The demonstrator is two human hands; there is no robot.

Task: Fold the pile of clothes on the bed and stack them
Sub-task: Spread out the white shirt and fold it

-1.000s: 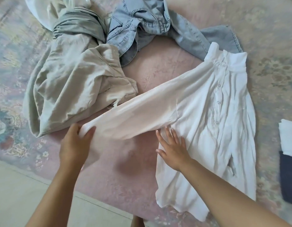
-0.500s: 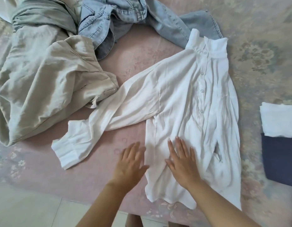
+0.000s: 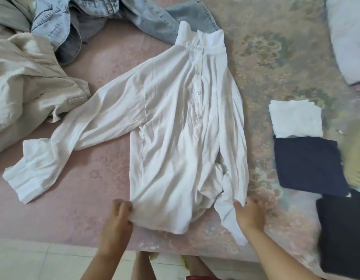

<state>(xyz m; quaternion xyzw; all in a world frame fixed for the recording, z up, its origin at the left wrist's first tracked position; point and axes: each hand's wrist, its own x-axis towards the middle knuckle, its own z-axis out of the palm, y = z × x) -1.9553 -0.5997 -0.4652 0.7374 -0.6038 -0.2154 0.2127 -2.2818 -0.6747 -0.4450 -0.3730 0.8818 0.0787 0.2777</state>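
A white button-up shirt [image 3: 175, 122] lies front up on the bed [image 3: 98, 190], collar at the far end, its left sleeve stretched out toward the bed's left side. My left hand [image 3: 119, 214] pinches the shirt's bottom hem at the left corner. My right hand [image 3: 248, 214] grips the hem at the right corner, beside the folded-in right sleeve. A beige garment [image 3: 27, 85] and a light blue denim jacket [image 3: 78, 23] lie crumpled at the far left.
At the right lie a folded white garment [image 3: 295, 119], a folded navy one [image 3: 308, 164] and a folded black one [image 3: 344, 233]. A pillow [image 3: 348, 37] sits at the far right. Tiled floor [image 3: 43, 259] shows below the bed's near edge.
My left hand let go of the sleeve, which now lies flat on the bed. Both hands slid down from the shirt's body to its bottom hem and took hold of the corners.
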